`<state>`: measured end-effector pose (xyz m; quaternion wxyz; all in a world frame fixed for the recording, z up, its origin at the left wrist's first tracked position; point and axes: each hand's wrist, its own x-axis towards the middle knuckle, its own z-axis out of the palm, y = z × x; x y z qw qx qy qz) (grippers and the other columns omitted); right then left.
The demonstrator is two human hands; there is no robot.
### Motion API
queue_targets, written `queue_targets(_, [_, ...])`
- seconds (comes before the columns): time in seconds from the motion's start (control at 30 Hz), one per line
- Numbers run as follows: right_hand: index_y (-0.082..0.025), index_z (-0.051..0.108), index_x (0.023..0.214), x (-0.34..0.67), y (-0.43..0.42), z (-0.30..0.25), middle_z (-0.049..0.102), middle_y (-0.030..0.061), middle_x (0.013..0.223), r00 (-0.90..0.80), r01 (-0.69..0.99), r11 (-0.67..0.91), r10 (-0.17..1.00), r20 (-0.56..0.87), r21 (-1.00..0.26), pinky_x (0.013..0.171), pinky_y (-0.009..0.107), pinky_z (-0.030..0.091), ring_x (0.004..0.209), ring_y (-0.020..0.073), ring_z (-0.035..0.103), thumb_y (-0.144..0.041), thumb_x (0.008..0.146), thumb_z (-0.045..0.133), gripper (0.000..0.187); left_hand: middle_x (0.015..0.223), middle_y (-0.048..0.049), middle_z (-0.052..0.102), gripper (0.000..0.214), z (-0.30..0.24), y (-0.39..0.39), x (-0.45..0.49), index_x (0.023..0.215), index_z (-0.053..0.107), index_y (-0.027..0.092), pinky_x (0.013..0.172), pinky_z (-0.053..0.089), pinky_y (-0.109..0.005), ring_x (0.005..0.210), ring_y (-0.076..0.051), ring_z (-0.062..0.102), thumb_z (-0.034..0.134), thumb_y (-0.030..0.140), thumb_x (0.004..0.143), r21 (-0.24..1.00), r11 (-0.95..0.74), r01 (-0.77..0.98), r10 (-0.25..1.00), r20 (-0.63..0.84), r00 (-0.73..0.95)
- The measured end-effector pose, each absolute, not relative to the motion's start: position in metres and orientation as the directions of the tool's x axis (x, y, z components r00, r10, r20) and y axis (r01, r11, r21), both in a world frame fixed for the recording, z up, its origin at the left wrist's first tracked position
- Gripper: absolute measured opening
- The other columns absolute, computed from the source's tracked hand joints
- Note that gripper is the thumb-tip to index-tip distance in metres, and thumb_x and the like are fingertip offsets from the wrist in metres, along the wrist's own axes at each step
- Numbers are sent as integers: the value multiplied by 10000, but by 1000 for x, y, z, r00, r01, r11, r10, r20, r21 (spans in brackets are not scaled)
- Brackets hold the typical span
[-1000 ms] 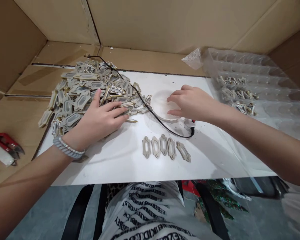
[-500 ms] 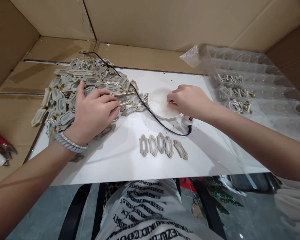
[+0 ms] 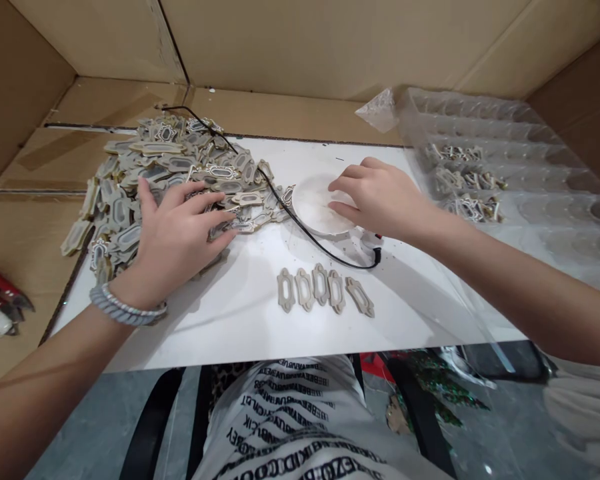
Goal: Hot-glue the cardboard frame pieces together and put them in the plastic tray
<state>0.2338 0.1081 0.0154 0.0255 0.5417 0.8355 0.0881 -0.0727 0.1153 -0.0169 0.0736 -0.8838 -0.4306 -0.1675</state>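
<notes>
My left hand [image 3: 175,237] lies on the near edge of a big heap of flat grey-beige cut-out pieces [image 3: 170,173], its fingers spread over them and gripping none that I can see. My right hand [image 3: 377,197] rests on a round white disc [image 3: 315,207], fingers curled down onto it; I cannot make out anything between them. A row of several of the same pieces [image 3: 325,291] lies side by side on the white board [image 3: 260,327] in front of me. A black cable [image 3: 300,227] runs from the heap past the disc.
A clear plastic tray [image 3: 505,180] with rows of pockets, some holding small pieces, stands at the right. Red-handled snips [image 3: 0,293] lie at the far left on the cardboard. Cardboard walls [image 3: 300,40] close in the back and sides. My lap is below the board's near edge.
My left hand let its pinch on a piece go and slid a little left, flattening onto the heap. My right hand's fingers stretched out further over the white disc.
</notes>
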Motion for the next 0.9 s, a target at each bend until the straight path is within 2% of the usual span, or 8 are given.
queue_targets(0.13, [-160, 712, 878, 226, 101, 13, 671, 112, 894, -496, 868, 462, 827, 266, 180, 643, 353, 336, 780, 242, 514, -270, 930, 513, 233, 1337, -137, 619, 279, -16, 99, -78, 1115, 668, 220, 1044, 149, -825, 1317, -404, 482, 574, 389, 914, -70, -669, 740, 688, 318, 652])
queue_targets(0.23, [-170, 673, 786, 204, 90, 9, 630, 99, 816, -591, 804, 569, 732, 338, 172, 626, 349, 281, 741, 218, 457, -213, 951, 468, 266, 1332, -140, 624, 177, -22, 90, -83, 1007, 700, 233, 1031, 184, -818, 1292, -404, 515, 572, 320, 919, -145, -733, 664, 597, 330, 731])
queue_targets(0.33, [-175, 650, 764, 174, 80, -2, 601, 77, 765, -687, 712, 687, 637, 350, 146, 648, 356, 242, 767, 217, 441, -158, 945, 487, 244, 1295, -92, 656, 104, -28, 84, -88, 889, 708, 255, 1075, 130, -792, 1274, -372, 544, 605, 262, 899, -165, -772, 614, 527, 374, 763])
queue_targets(0.43, [-175, 663, 809, 147, 75, -16, 615, 76, 822, -713, 679, 729, 627, 314, 85, 687, 365, 245, 835, 234, 452, -166, 956, 492, 225, 1316, -96, 643, 128, -31, 81, -95, 990, 694, 255, 1099, 57, -781, 1290, -369, 532, 639, 245, 876, -215, -762, 610, 502, 398, 768])
queue_targets(0.57, [-148, 691, 1040, 124, 79, -25, 635, 115, 1004, -689, 717, 697, 707, 157, 3, 765, 382, 283, 983, 275, 464, -307, 975, 528, 236, 1314, -107, 641, 145, -30, 81, -104, 1015, 680, 257, 1111, 38, -764, 1295, -361, 533, 616, 245, 885, -313, -713, 628, 509, 385, 770])
queue_targets(0.7, [-110, 643, 1186, 115, 83, -24, 614, 149, 1104, -663, 745, 667, 743, 91, -20, 846, 414, 307, 1067, 304, 460, -421, 976, 525, 394, 1326, -101, 636, 161, -28, 83, -108, 1029, 674, 292, 1105, 50, -767, 1295, -368, 530, 617, 276, 880, -296, -678, 673, 562, 381, 734])
queue_targets(0.9, [-111, 623, 1221, 112, 82, -22, 595, 166, 1164, -678, 731, 681, 730, 88, -22, 864, 433, 326, 1101, 315, 462, -419, 970, 530, 409, 1383, -141, 589, 202, -23, 84, -108, 1091, 640, 261, 1050, 99, -816, 1333, -381, 484, 564, 319, 913, -276, -668, 691, 619, 310, 722])
